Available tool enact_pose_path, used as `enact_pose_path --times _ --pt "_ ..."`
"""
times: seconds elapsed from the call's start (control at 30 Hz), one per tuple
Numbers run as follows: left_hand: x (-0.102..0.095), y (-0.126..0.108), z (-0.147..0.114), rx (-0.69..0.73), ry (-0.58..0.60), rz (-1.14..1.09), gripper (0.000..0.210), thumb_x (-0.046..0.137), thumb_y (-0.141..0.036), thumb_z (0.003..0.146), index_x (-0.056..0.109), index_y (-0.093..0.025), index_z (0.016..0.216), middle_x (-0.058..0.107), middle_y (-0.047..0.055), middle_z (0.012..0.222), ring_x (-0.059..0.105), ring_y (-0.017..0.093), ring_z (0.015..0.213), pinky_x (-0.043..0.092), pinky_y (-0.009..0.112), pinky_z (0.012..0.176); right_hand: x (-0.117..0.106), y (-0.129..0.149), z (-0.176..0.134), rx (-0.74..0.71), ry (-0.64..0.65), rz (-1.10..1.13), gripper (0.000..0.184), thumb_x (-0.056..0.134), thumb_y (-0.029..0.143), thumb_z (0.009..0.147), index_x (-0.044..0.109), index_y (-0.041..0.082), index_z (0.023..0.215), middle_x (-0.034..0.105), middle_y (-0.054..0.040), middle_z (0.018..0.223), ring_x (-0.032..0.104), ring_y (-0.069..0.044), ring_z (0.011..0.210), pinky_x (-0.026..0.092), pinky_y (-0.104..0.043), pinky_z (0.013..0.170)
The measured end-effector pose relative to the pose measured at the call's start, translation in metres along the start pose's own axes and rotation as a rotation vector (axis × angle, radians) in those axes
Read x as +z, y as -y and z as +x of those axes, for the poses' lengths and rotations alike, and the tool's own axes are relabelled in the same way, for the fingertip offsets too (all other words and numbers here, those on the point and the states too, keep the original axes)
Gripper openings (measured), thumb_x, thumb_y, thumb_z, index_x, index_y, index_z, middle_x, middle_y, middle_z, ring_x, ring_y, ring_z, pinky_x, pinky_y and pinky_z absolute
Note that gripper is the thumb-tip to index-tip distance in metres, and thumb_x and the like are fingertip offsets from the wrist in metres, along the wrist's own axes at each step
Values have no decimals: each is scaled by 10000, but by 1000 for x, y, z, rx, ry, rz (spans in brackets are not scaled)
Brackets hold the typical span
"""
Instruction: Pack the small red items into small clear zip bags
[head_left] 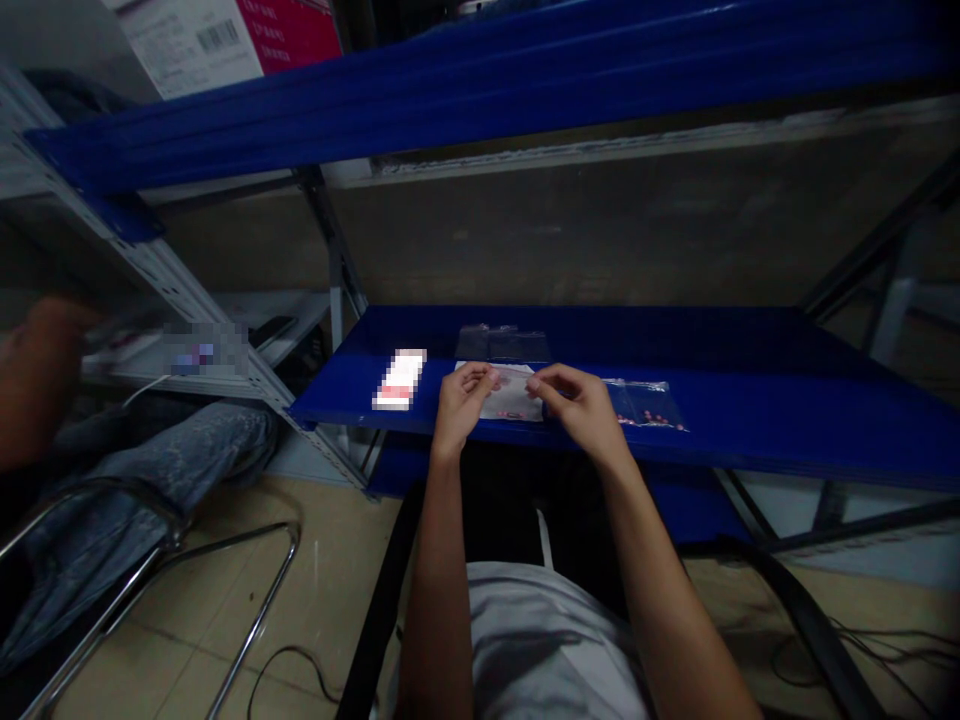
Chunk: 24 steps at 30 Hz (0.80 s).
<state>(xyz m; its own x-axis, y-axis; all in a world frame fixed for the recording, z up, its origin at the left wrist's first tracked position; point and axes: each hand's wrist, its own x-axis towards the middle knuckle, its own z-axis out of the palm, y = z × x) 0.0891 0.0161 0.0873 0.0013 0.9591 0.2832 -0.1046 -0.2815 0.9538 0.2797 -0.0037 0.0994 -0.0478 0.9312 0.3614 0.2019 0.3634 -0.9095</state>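
Note:
Between my two hands is a small clear plastic bag (514, 392) with a few small pink pieces at its bottom, over what looks like white paper. My left hand (463, 398) pinches the bag's upper left corner. At the upper right corner, the fingers of my right hand (576, 400) are closed on the same bag. To the right lies another clear bag (651, 403) holding several small pink pieces. Behind my hands, flat clear bags (502, 344) rest on the blue shelf (750, 385). What the pink pieces are is too small to tell.
A lit phone-like screen (400, 380), blurred out, lies left of my hands. A blue beam (480, 95) crosses above the shelf, with a white and pink box (225, 45) on top. At the left, another person's jeans (142, 490) and a metal-framed chair (255, 620) show.

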Motion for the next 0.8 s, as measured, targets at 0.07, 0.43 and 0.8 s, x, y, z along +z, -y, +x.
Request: enact_pose_path --times 0.07,0.43,0.8 --pt "2 -1 0 10 -9 -7 342 807 -498 818 716 -177 891 756 64 841 729 204 827 542 307 775 -1 3 -1 8 -9 25 334 742 532 860 731 200 831 737 -56 778 643 -194 695 460 -287 603" --pt "16 0 -1 34 109 6 307 781 -467 851 752 -163 888 775 87 895 725 208 850 554 319 817 -3 2 0 4 47 79 274 720 480 875 671 210 880 711 -31 798 638 -188 722 489 -303 680" --pt "22 1 -1 82 18 147 166 738 -330 899 740 -169 856 772 71 820 741 207 802 555 308 789 0 -1 -3 -96 -64 -221 286 653 461 945 745 200 875 724 -45 762 631 -202 694 432 -306 636"
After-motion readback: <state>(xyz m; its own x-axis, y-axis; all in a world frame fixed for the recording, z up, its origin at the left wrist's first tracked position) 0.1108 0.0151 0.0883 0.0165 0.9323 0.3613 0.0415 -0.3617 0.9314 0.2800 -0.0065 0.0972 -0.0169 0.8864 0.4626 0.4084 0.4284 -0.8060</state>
